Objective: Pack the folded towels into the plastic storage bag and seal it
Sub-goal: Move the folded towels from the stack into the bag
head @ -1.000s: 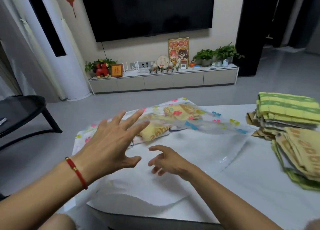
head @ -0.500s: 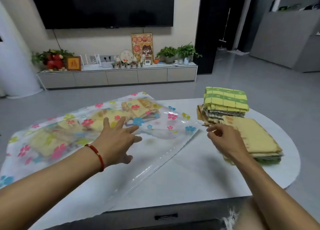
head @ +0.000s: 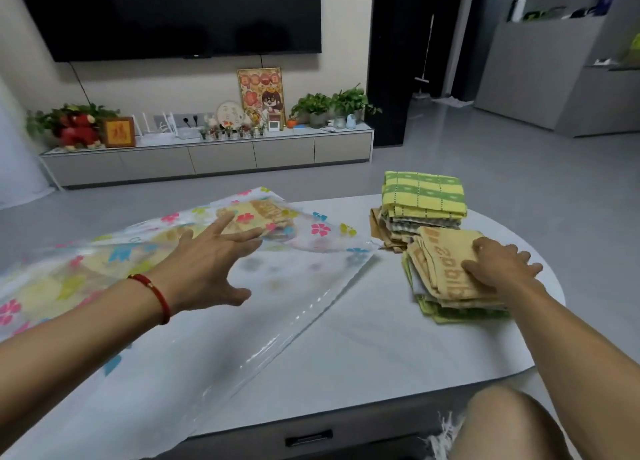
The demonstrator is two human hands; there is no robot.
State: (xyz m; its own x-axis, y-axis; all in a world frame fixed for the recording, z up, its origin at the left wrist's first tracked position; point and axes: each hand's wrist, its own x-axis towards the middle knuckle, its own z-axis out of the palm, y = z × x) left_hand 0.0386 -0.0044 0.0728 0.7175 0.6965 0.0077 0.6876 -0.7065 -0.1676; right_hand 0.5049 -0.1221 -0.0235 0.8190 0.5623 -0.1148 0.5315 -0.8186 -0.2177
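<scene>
A clear plastic storage bag printed with coloured flowers lies across the left of the white table, its mouth toward the right. Yellow folded towels show through it at the far end. My left hand hovers over the bag, fingers spread, holding nothing. To the right, a near stack of folded towels has a tan lettered towel on top. My right hand lies flat on that towel, fingers curling over its right edge. Behind it stands a second stack topped by a green-yellow striped towel.
The table's rounded edge runs close past the near stack. My bare knee is at the lower right, by a drawer handle. Beyond the table lie grey floor and a low TV cabinet with plants and ornaments.
My right hand moved right from the bag to the near towel stack and settled on the tan towel. My left hand stayed over the bag. The view swung right.
</scene>
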